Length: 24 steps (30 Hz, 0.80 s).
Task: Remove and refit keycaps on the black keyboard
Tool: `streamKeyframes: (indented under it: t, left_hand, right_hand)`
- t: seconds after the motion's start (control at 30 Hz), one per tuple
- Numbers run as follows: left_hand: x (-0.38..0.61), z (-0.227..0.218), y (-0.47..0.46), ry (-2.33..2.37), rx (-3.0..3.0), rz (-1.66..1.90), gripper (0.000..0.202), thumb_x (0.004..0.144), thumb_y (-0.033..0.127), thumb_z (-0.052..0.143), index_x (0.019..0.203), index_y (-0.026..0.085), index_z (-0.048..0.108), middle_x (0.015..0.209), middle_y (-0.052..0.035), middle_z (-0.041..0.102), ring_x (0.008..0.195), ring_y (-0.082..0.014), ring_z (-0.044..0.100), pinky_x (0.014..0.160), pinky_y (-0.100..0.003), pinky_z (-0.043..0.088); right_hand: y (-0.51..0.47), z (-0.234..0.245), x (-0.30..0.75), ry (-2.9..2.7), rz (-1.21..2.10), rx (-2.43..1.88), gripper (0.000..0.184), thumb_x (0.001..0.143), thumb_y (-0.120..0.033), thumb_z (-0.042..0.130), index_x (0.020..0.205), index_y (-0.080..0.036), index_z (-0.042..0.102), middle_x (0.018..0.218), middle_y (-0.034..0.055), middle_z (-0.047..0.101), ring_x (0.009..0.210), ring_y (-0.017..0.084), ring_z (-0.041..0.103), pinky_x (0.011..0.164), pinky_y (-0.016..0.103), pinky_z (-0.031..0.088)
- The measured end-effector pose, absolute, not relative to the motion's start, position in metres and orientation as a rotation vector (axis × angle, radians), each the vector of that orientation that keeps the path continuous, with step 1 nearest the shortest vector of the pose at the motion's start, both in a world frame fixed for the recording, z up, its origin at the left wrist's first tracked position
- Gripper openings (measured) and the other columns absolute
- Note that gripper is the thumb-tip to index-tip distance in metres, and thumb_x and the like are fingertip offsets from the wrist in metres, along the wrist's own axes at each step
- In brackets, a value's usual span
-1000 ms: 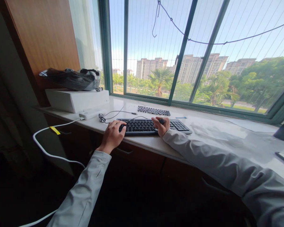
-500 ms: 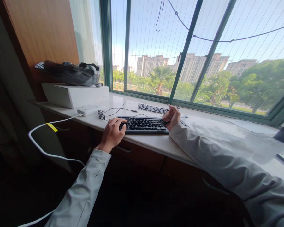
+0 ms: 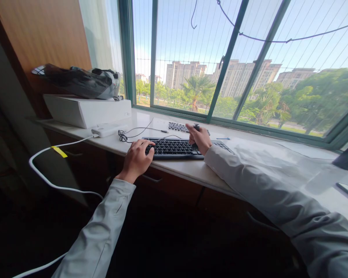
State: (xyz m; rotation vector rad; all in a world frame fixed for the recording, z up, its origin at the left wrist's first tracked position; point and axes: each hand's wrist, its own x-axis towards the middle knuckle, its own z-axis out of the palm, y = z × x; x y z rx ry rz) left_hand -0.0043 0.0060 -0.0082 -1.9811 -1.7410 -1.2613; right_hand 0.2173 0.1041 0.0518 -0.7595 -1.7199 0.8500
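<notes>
A black keyboard (image 3: pixel 174 148) lies along the front of the white sill. My left hand (image 3: pixel 139 156) rests on its left end, fingers laid over the keys and thumb apart, gripping nothing. Over the keyboard's right part, my right hand (image 3: pixel 200 139) is closed around a short black tool (image 3: pixel 196 126). The tool's rounded end sticks up above the fist, and its dark lower end reaches down to the keys; its exact kind is unclear. Behind the keyboard, dark keycaps (image 3: pixel 176 126) sit in rows, partly hidden by my right hand. A thin blue stick (image 3: pixel 223 138) lies to their right.
A thin black cable (image 3: pixel 123 136) is coiled left of the keyboard. Farther left are a white power strip (image 3: pixel 104 130) with its cord and a white box (image 3: pixel 89 112) bearing a dark plastic bag (image 3: pixel 81 83). Clear plastic sheeting (image 3: pixel 263 158) covers the sill at right.
My right hand has shifted left and turned, so the black tool's top end now shows above the fist. My left hand stays on the keyboard. The whole view has shifted slightly.
</notes>
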Motion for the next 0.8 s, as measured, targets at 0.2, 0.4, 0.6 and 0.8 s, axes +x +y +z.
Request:
streamKeyframes:
  t: [0.2,0.4,0.6,0.8]
  left_hand:
    - [-0.005,-0.009,0.008,-1.731,-1.982,-1.243,0.026,0.088,0.029,0.044,0.102,0.023,0.064,0.109,-0.0047,0.062,0.107,-0.0244,0.052,0.1,-0.039,0.039]
    - [-0.005,-0.009,0.007,-1.727,-1.982,-1.246,0.026,0.088,0.029,0.043,0.103,0.022,0.064,0.109,-0.0047,0.062,0.108,-0.0244,0.051,0.1,-0.039,0.039]
    - [-0.005,-0.009,0.006,-1.729,-1.994,-1.229,0.027,0.088,0.03,0.043,0.103,0.022,0.064,0.11,-0.0051,0.062,0.108,-0.0244,0.051,0.101,-0.04,0.039]
    - [-0.006,-0.01,0.008,-1.736,-1.987,-1.233,0.027,0.088,0.029,0.043,0.103,0.023,0.064,0.111,-0.0052,0.062,0.108,-0.0247,0.051,0.101,-0.04,0.039]
  right_hand:
    - [0.094,0.056,0.217,-1.839,0.756,-0.754,0.047,0.077,-0.064,0.058,0.063,-0.022,0.043,0.044,-0.0048,0.042,0.043,0.011,0.044,0.045,0.026,0.037]
    - [0.086,0.06,0.221,-2.15,0.553,-0.731,0.05,0.086,-0.061,0.048,0.058,-0.019,0.046,0.048,-0.0024,0.051,0.045,0.01,0.048,0.052,0.025,0.039]
    - [0.083,0.067,0.223,-2.39,0.432,-0.743,0.054,0.09,-0.058,0.042,0.053,-0.018,0.045,0.044,-0.0021,0.052,0.043,0.009,0.049,0.053,0.023,0.038]
    - [0.081,0.069,0.218,-2.442,0.403,-0.74,0.055,0.091,-0.055,0.044,0.05,-0.019,0.042,0.039,-0.0027,0.049,0.04,0.008,0.045,0.051,0.023,0.036]
